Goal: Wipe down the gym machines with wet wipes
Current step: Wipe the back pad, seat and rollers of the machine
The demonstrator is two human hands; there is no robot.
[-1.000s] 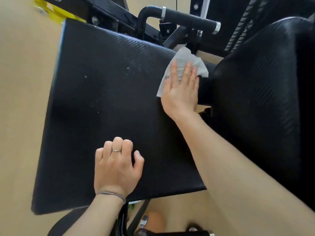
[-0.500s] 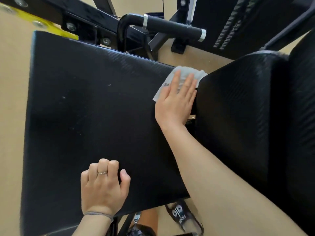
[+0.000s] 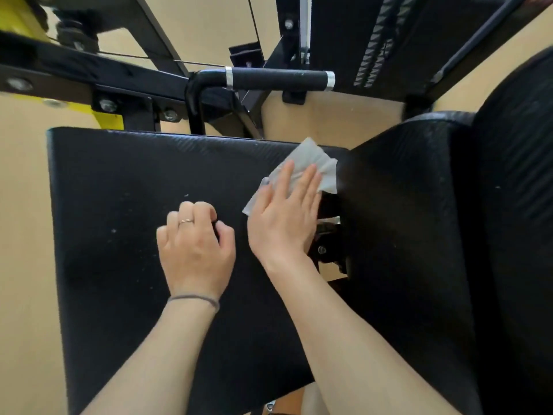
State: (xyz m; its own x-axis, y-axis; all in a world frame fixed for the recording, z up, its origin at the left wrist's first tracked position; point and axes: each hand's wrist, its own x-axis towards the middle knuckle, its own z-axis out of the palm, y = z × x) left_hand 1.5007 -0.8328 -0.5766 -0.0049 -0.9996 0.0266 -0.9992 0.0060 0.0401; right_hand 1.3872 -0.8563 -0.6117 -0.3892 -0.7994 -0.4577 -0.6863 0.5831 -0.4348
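Note:
A black padded seat (image 3: 119,235) of a gym machine fills the middle of the view, speckled with pale dust. My right hand (image 3: 284,217) lies flat with straight fingers on a white wet wipe (image 3: 311,160), pressing it onto the seat's far right corner. My left hand (image 3: 196,250) rests on the seat just left of it, fingers curled under, holding nothing. A ring and a wrist band show on the left hand.
A black back pad (image 3: 419,235) rises at the right, close to the wipe. A black foam-grip handle (image 3: 278,79) with silver rings runs across beyond the seat, on a black and yellow frame (image 3: 107,121). Tan floor lies on the left.
My left hand has moved from the seat's near edge up to the middle, beside my right hand. The right hand stays pressed on the wipe at the seat's far right corner.

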